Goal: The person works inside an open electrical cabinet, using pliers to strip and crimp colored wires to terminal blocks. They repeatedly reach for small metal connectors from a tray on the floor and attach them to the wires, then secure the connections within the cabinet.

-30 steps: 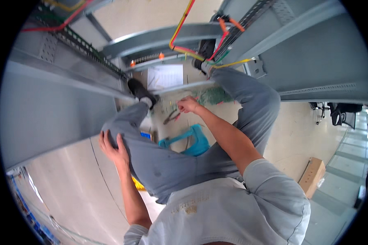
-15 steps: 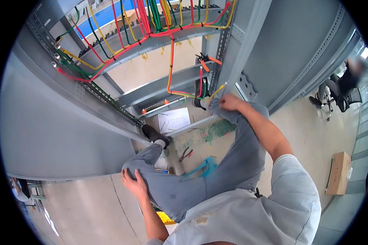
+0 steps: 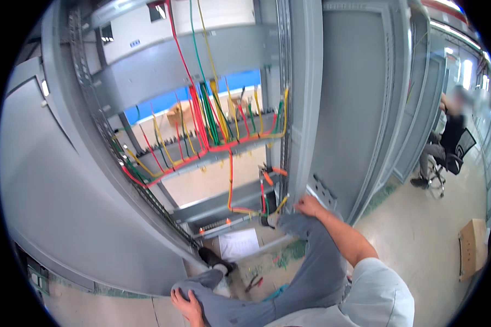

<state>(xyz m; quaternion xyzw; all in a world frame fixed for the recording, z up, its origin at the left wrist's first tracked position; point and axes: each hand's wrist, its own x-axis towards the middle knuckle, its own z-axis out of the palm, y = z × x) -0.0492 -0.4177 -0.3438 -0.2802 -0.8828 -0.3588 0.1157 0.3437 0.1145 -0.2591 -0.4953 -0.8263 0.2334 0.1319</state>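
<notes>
My left hand (image 3: 187, 306) lies on my left knee, fingers spread over the grey trousers (image 3: 311, 261). My right hand (image 3: 309, 206) rests at my right knee with its fingers curled closed; what they hold, if anything, is hidden. Just left of it is the end of a yellow wire (image 3: 281, 205) low in the cabinet frame. Bundled red, green and yellow wires (image 3: 213, 117) fan out along a crossbar, and a red-and-yellow run (image 3: 231, 182) drops from it. Orange-handled pliers (image 3: 268, 174) perch on the frame by the right post.
A grey panel (image 3: 82, 180) stands at the left, another (image 3: 354, 98) at the right. On the floor are a printed sheet (image 3: 239, 243), pliers (image 3: 253, 283) and wire scraps. Farther right, a person (image 3: 453, 125) sits on a wheeled chair, with a brown box (image 3: 473, 248) nearer.
The view has tilted up, showing more of the upper cabinet; everything sits lower in the picture. Both hands stay at my knees.
</notes>
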